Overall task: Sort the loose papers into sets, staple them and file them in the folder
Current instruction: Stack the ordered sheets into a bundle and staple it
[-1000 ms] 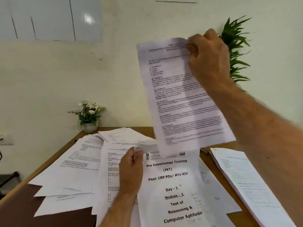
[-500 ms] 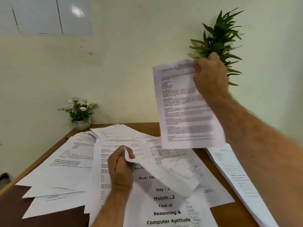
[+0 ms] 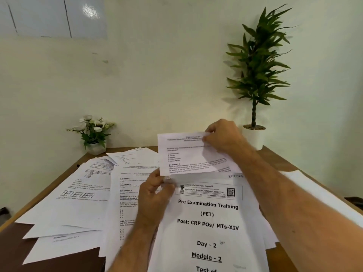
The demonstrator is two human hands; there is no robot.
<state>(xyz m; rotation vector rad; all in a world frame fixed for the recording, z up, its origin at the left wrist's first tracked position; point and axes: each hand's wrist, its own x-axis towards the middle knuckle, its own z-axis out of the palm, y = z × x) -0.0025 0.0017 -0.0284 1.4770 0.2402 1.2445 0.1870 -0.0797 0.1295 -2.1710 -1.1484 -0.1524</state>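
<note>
Sorting step, stapling not yet begun by the look of it. Counter (image 3: 59, 185), brown wood, carries a wide spread of loose papers (image 3: 82, 193) fanned over its left and middle, overlapping, unsquared. Nearest the viewer lies the cover sheet (image 3: 208, 232), headed "Pre Examination Training", on top of the middle heap. A separate pile (image 3: 314, 195) sits at the right edge, partly behind the right forearm; whether it is a finished set, cannot tell. Right hand (image 3: 222, 138) pinches the top edge of a printed sheet (image 3: 192, 158) held just above the cover sheet, tilted toward the viewer. Left hand (image 3: 155, 195) pinches a paper edge at that sheet's lower left corner, thumb and fingers closed on it; which page exactly, hard to say. Judgement: the sheet is being matched to a set. Next move calls for reading its heading, then laying it square on the right heap. No stapler or folder in view, so both must be found before the later steps. In the way: sliding loose pages, easy to mix. Tall potted plant (image 3: 255, 75) at the far right corner, small flower pot (image 3: 94, 134) at the far left, both against the wall, clear of the work.
</note>
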